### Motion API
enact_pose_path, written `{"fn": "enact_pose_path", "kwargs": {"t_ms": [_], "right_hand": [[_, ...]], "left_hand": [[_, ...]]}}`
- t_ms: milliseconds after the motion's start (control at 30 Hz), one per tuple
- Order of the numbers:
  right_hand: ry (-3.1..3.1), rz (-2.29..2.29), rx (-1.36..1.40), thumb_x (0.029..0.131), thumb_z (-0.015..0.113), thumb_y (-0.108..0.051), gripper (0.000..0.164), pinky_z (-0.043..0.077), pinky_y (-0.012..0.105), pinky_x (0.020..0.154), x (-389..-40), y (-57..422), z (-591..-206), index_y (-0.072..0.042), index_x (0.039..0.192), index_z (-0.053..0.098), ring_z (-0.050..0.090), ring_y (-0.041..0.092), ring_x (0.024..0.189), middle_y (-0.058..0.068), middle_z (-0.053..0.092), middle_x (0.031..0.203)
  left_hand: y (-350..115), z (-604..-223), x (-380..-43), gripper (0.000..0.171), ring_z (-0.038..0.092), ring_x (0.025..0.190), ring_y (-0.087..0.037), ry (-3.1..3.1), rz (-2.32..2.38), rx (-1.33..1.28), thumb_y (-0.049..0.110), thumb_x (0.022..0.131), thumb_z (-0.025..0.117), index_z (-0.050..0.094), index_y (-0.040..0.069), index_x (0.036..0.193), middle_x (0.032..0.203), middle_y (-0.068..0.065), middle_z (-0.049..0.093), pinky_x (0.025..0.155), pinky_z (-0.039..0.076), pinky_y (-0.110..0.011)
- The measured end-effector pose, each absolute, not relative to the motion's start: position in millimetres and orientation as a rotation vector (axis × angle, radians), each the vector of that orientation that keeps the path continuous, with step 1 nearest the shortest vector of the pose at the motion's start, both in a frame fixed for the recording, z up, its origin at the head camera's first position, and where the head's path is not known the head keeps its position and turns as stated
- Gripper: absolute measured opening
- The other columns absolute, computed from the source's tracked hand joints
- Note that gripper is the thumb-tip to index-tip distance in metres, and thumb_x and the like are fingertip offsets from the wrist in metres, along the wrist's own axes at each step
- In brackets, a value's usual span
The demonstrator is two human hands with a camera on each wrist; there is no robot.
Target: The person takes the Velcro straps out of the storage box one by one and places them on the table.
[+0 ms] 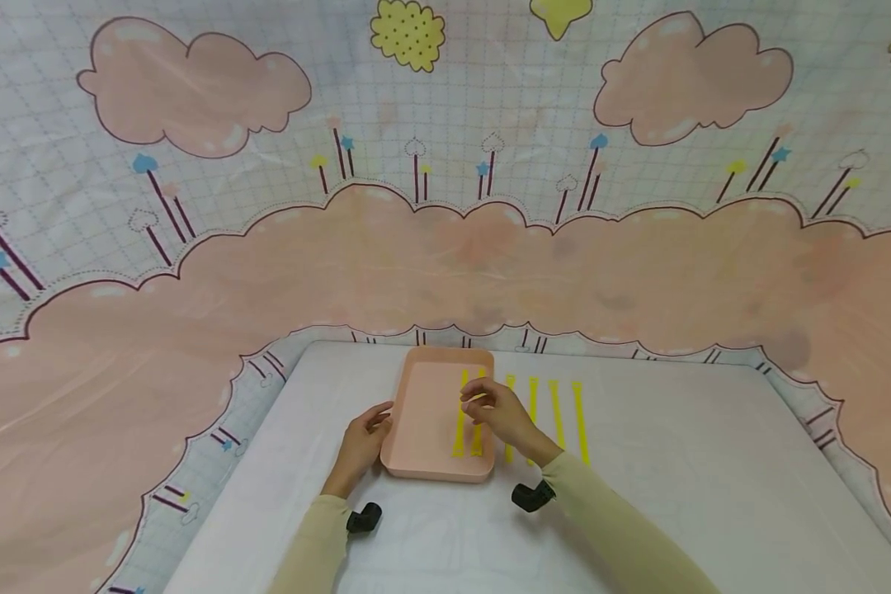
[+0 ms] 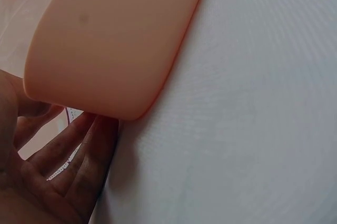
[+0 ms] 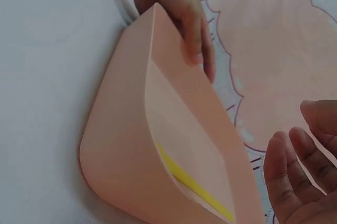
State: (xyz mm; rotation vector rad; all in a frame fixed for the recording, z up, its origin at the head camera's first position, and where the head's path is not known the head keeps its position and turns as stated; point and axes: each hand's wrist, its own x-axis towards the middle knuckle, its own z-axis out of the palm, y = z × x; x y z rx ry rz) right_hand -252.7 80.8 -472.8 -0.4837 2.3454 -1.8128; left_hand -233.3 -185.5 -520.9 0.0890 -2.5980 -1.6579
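Yellow strips show from the head: two in the pink tray, four to its right; the right hand hovers above. Left wrist: the left hand's relaxed fingers touch the tray. Right wrist: the right hand, fingers loose, holds nothing.

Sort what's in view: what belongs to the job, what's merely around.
Seemingly part of the job:
pink tray
two yellow strips inside it
four yellow strips right of it
left hand
right hand

Apparently just around:
white tabletop
cloud-patterned backdrop
black wrist devices
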Motion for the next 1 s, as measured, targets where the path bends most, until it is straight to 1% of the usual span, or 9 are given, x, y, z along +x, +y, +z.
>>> {"fn": "enact_pose_path", "kwargs": {"t_ms": [133, 233, 300, 367, 467, 600, 733, 867, 1000], "right_hand": [[2.459, -1.689, -0.560, 0.092, 0.068, -0.010, 0.023, 0.058, 0.030, 0.076, -255.7, 77.7, -475.1, -0.003, 0.113, 0.063, 0.067, 0.025, 0.097, 0.014, 0.065, 0.112], [2.539, -1.572, -0.620, 0.092, 0.068, -0.013, 0.022, 0.056, 0.032, 0.083, -256.8, 75.2, -474.0, -0.003, 0.112, 0.063, 0.066, 0.024, 0.099, 0.010, 0.067, 0.110], [2.570, -1.501, -0.653, 0.093, 0.067, -0.013, 0.021, 0.055, 0.033, 0.086, -257.7, 74.2, -473.3, -0.003, 0.111, 0.063, 0.065, 0.021, 0.099, 0.007, 0.066, 0.109], [2.584, -1.457, -0.696, 0.093, 0.067, -0.012, 0.021, 0.054, 0.032, 0.086, -259.1, 73.8, -473.0, -0.002, 0.111, 0.063, 0.064, 0.020, 0.098, 0.007, 0.066, 0.109], [2.608, -1.398, -0.764, 0.093, 0.067, -0.010, 0.020, 0.054, 0.027, 0.081, -260.9, 74.1, -472.4, -0.002, 0.111, 0.063, 0.064, 0.020, 0.097, 0.008, 0.066, 0.109], [2.681, -1.269, -0.850, 0.093, 0.067, -0.011, 0.019, 0.051, 0.023, 0.076, -263.0, 73.9, -472.8, -0.004, 0.110, 0.063, 0.063, 0.018, 0.096, 0.008, 0.065, 0.109], [2.748, -1.123, -0.919, 0.093, 0.068, -0.012, 0.018, 0.052, 0.026, 0.079, -264.9, 72.3, -474.5, -0.008, 0.110, 0.064, 0.063, 0.018, 0.098, 0.005, 0.065, 0.110], [2.802, -0.958, -1.004, 0.092, 0.068, -0.012, 0.020, 0.054, 0.031, 0.086, -267.4, 71.3, -477.1, -0.010, 0.112, 0.064, 0.063, 0.021, 0.102, 0.002, 0.063, 0.113], [2.875, -0.729, -1.114, 0.092, 0.068, -0.011, 0.022, 0.054, 0.032, 0.090, -270.5, 71.8, -479.2, -0.011, 0.114, 0.064, 0.061, 0.018, 0.103, 0.000, 0.062, 0.116]], "left_hand": [[-184.4, -520.1, -233.2, 0.036, 0.065, 0.112, -0.035, -2.596, -1.660, 0.096, 0.010, 0.097, 0.059, 0.061, 0.009, 0.133, 0.124, -0.022, 0.066, 0.094, 0.053, -0.045], [-183.8, -519.5, -233.0, 0.036, 0.066, 0.111, -0.034, -2.593, -1.673, 0.110, 0.011, 0.097, 0.059, 0.062, 0.009, 0.133, 0.123, -0.021, 0.067, 0.093, 0.054, -0.044], [-183.9, -519.3, -233.0, 0.036, 0.066, 0.110, -0.033, -2.592, -1.676, 0.114, 0.012, 0.097, 0.059, 0.062, 0.010, 0.133, 0.123, -0.021, 0.067, 0.091, 0.055, -0.043], [-184.0, -519.0, -233.4, 0.036, 0.066, 0.110, -0.033, -2.591, -1.677, 0.113, 0.012, 0.097, 0.059, 0.061, 0.010, 0.133, 0.123, -0.020, 0.067, 0.091, 0.055, -0.043], [-184.4, -518.9, -234.0, 0.036, 0.066, 0.110, -0.033, -2.590, -1.674, 0.104, 0.012, 0.098, 0.059, 0.061, 0.010, 0.134, 0.123, -0.021, 0.067, 0.091, 0.055, -0.043], [-184.6, -518.7, -233.7, 0.035, 0.066, 0.109, -0.034, -2.588, -1.667, 0.098, 0.012, 0.098, 0.059, 0.062, 0.009, 0.133, 0.122, -0.021, 0.067, 0.090, 0.055, -0.042], [-184.9, -520.4, -233.3, 0.035, 0.066, 0.110, -0.034, -2.590, -1.651, 0.096, 0.011, 0.097, 0.059, 0.062, 0.009, 0.132, 0.121, -0.021, 0.067, 0.090, 0.055, -0.041], [-185.2, -523.7, -234.0, 0.035, 0.065, 0.112, -0.034, -2.604, -1.627, 0.105, 0.012, 0.098, 0.059, 0.061, 0.009, 0.133, 0.123, -0.021, 0.067, 0.093, 0.054, -0.043], [-185.4, -525.1, -234.1, 0.035, 0.065, 0.112, -0.035, -2.602, -1.624, 0.095, 0.012, 0.098, 0.059, 0.061, 0.009, 0.133, 0.123, -0.022, 0.067, 0.094, 0.053, -0.045]]}}
